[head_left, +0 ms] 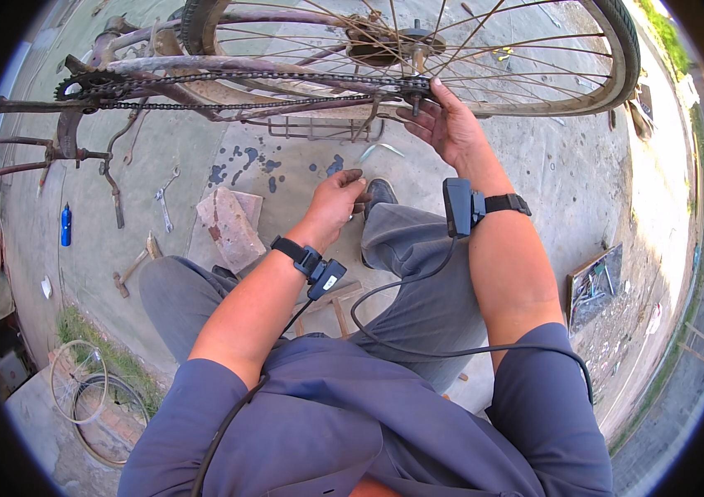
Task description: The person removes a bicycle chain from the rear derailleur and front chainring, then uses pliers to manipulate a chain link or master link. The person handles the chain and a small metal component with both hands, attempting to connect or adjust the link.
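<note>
A bicycle frame point(178, 65) with flaking, rusty paint spans the upper part of the view, its wheel point(629, 58) at the right. A dark chain point(277, 76) runs from the chainring point(79, 85) to the small sprocket point(414, 85) at the wheel's hub. My right hand point(450, 131) is closed about the chain at this sprocket, one finger above and the others curled below. Lower down, my left hand point(335, 205) hovers away from the bicycle with its dirty fingers curled together. Whatever it may hold is hidden. Beyond its fingertips lies a shiny curved strip point(382, 149).
Wrenches point(165, 199), a hammer point(132, 265), a blue bottle point(66, 225) and a stone block point(230, 225) lie on the concrete to the left. A tool tray point(594, 286) sits at the right. Loose wheel rims point(79, 381) rest at lower left. Cables point(418, 354) cross my lap.
</note>
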Motion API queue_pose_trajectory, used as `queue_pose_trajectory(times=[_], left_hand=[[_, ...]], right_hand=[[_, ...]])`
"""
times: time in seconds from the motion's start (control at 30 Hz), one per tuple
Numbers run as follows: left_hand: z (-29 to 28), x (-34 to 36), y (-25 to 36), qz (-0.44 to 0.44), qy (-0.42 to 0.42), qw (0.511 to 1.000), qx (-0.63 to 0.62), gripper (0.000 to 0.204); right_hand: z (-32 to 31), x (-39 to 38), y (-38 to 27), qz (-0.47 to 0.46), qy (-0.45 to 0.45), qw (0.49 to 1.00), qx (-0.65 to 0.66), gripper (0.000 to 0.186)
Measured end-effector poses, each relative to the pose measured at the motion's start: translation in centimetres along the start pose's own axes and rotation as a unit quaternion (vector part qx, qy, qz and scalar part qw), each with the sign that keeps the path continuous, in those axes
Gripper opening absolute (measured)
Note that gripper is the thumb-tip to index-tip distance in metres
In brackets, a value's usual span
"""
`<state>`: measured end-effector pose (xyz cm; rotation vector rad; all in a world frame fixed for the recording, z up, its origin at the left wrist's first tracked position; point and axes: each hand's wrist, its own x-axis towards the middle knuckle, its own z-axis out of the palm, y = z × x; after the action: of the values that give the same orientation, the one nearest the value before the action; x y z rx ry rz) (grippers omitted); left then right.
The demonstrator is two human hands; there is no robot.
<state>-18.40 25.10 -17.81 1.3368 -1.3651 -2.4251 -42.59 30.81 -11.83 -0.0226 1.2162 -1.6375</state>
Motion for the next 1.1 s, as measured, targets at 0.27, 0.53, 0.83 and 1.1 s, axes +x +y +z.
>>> queue_pose_trajectory(times=[0.27,0.53,0.83,1.1], left_hand=[[-2.2,-1.3,-0.3,0.004,0.018,1.0,0.016,0.051],[-7.2,-4.7,1.2,0.023,0.085,0.995,0.038,0.049],[-17.3,-10.7,4.6,0.113,0.161,0.979,-0.048,0.046],[-21.5,-14.8,2.7,0.116,0.195,0.969,-0.101,0.045]], right_hand=[[-0.3,-0.1,0.0,-0.004,-0.011,1.0,-0.027,0.052],[-1.1,-1.5,-0.8,-0.033,0.088,0.994,-0.06,0.089],[-0.5,-7.4,-5.8,-0.191,0.127,0.973,-0.026,0.074],[1.3,-16.6,-9.2,-0.248,0.082,0.961,-0.088,0.056]])
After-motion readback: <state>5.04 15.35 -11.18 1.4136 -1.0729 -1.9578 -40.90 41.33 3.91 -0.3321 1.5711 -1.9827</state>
